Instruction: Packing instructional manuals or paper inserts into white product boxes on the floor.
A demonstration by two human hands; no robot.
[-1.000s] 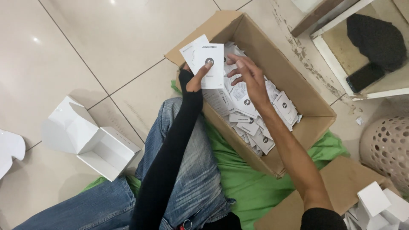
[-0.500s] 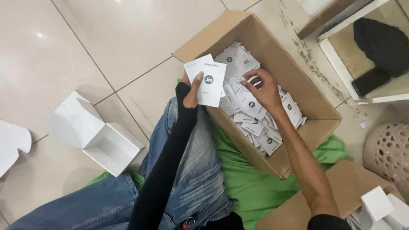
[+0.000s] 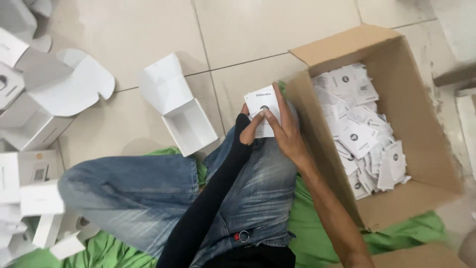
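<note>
Both hands clamp a small white booklet [image 3: 263, 111], upright over the knee. The left hand [image 3: 249, 130] pinches below, the right hand [image 3: 285, 130] grips its right edge. The open white box [image 3: 187, 126] lies just left on the floor.

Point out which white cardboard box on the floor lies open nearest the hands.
The small white open-lidded box on the tiles just left of the knee; the other white boxes lie farther left.

Held card: small white booklet [image 3: 262, 110], flat rectangle with a dark round mark, face up, slightly tilted
Position: above the jeans-clad knee, just left of the cardboard box wall
Grip: pinched between left hand [image 3: 248, 130] and right hand [image 3: 285, 131], fingers across its face
</note>
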